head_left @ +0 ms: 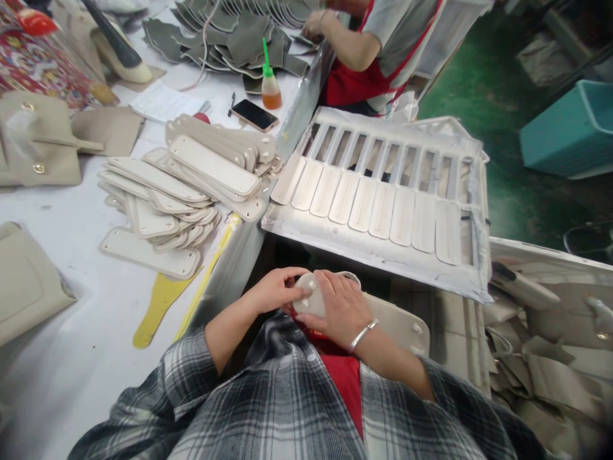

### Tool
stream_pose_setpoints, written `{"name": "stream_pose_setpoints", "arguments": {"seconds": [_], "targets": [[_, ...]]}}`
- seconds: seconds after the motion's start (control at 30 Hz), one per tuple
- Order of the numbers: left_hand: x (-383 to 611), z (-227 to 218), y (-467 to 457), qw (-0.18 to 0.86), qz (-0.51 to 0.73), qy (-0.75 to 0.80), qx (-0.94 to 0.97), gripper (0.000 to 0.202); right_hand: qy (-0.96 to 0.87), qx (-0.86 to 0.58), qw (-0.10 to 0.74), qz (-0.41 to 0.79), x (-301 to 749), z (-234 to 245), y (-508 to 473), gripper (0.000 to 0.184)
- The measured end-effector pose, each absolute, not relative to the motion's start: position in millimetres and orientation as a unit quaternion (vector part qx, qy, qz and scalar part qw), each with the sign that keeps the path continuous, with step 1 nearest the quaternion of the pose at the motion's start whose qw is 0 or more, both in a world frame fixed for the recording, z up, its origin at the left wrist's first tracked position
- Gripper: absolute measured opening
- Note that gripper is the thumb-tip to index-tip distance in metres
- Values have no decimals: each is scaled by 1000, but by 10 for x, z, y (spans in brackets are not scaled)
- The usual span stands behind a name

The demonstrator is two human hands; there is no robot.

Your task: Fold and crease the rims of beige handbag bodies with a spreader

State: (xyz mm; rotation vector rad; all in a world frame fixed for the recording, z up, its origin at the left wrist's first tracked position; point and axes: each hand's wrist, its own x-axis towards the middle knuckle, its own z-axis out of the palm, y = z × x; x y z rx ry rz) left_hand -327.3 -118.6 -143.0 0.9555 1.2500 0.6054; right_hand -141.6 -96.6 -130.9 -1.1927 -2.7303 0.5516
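A beige strap-like leather panel [400, 319] with rounded ends and small whitish tabs lies across my lap. My left hand [282, 291] pinches its left end, thumb near the tabs. Spread over the middle of the panel, my right hand [342, 300] grips it from above, a silver bangle on the wrist. Part of another curved edge shows just behind the right fingers. To the left on the table, similar rounded panels [158, 191] are heaped in a loose pile, some with metal studs at their ends.
A slotted white tray [373, 249] holding a row of beige panels stands ahead. On the table are a yellow spatula-shaped piece [160, 306], a phone [255, 115] and a glue bottle [271, 92]. A co-worker [364, 51] sits beyond; beige pieces [550, 370] fill a bin at right.
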Motion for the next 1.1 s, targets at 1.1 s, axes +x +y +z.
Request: {"name": "stream_pose_setpoints", "arguments": {"seconds": [1.1], "targets": [[-3256,-1483,-1196,530,268,556,581,59,-883,-416,0,218,-620,-1233,-972,76]]}}
